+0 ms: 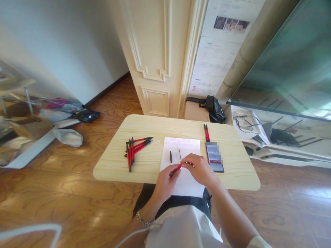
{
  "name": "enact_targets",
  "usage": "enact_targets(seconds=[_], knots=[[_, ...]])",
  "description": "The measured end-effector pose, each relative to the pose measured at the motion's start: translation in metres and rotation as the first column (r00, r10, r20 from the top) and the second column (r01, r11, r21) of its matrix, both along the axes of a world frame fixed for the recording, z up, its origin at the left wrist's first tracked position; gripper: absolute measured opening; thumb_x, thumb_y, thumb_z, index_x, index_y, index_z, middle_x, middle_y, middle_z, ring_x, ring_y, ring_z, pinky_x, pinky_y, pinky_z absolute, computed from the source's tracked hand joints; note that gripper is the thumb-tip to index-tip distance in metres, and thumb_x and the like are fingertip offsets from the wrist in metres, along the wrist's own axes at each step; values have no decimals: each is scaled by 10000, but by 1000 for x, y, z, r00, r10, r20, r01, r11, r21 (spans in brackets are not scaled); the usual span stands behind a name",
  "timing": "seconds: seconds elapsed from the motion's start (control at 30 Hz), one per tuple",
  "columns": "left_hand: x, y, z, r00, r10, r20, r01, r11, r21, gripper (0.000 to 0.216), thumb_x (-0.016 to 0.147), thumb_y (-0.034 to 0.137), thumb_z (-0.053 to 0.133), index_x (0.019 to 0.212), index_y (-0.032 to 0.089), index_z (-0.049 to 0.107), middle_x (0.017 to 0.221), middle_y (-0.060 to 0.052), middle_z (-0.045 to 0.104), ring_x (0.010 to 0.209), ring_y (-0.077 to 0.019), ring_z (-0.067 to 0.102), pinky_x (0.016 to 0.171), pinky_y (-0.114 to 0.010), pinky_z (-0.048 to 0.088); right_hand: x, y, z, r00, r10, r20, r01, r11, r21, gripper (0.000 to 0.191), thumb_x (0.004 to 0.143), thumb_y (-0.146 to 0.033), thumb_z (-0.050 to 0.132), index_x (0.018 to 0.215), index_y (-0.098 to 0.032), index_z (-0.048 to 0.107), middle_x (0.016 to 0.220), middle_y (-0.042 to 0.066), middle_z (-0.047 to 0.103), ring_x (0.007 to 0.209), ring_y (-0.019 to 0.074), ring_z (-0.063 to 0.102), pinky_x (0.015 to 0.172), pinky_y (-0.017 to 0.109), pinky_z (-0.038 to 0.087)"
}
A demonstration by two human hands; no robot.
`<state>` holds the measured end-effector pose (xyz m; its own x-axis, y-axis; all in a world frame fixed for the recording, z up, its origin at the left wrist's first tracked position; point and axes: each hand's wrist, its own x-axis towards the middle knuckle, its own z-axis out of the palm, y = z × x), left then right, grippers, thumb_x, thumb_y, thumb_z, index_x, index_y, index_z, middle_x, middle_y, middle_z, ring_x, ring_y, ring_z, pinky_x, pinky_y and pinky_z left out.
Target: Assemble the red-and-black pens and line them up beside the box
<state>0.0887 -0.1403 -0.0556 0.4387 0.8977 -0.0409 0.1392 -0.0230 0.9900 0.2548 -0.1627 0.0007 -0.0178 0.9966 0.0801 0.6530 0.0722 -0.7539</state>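
My left hand [167,179] is closed around a red pen barrel [179,166], whose tip shows between thumb and fingers. My right hand [198,167] meets it from the other side, fingertips pinched at the barrel's upper end; what they grip is hidden. Just beyond the fingertips shows a thin dark pen refill [180,155]; whether it lies on the paper or is held I cannot tell. A short black pen part [171,157] rests on the white sheet of paper [168,144] beneath my hands.
Several red-and-black pens [132,151] lie in a loose pile on the left of the pale wooden table [111,165]. On the right, red-and-black pens [207,132] lie beyond a phone [214,156]. A black bag [214,108] sits behind the table.
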Motion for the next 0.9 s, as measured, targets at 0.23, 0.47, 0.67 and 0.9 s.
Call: enact_targets(seconds=[0.23, 0.47, 0.67, 0.9], knots=[[0, 3, -6, 999, -15, 35, 17, 998, -58, 306, 851, 365, 546, 1058, 165, 649, 959, -71, 699, 860, -208, 641, 785, -293, 485, 11, 17, -27, 989, -91, -114, 81, 993, -86, 202, 853, -266, 531, 977, -225, 686, 945, 32, 698, 839, 158, 624, 733, 256, 460], [-2, 5, -10, 999, 9, 46, -5, 997, -78, 304, 856, 377, 540, 1044, 157, 631, 895, -63, 698, 839, -195, 647, 773, -269, 481, 11, 53, -70, 954, -215, 209, 257, 944, -205, 224, 862, -300, 489, 849, -210, 694, 863, 47, 703, 829, 178, 621, 721, 261, 405], [-6, 8, -18, 997, 54, 55, -48, 993, -106, 318, 845, 395, 553, 1050, 166, 636, 897, -63, 701, 828, -197, 650, 749, -270, 490, -3, 74, -75, 871, -201, 448, 350, 894, -279, 304, 864, -404, 455, 861, -205, 685, 918, 96, 692, 875, 238, 622, 728, 313, 407], [-9, 9, -20, 996, 63, 62, -55, 992, -111, 334, 843, 400, 557, 1065, 164, 638, 921, -71, 699, 824, -197, 654, 746, -276, 501, -10, 79, -71, 802, -123, 584, 365, 875, -318, 296, 882, -326, 428, 962, -151, 653, 1010, 169, 656, 938, 281, 614, 770, 369, 421]])
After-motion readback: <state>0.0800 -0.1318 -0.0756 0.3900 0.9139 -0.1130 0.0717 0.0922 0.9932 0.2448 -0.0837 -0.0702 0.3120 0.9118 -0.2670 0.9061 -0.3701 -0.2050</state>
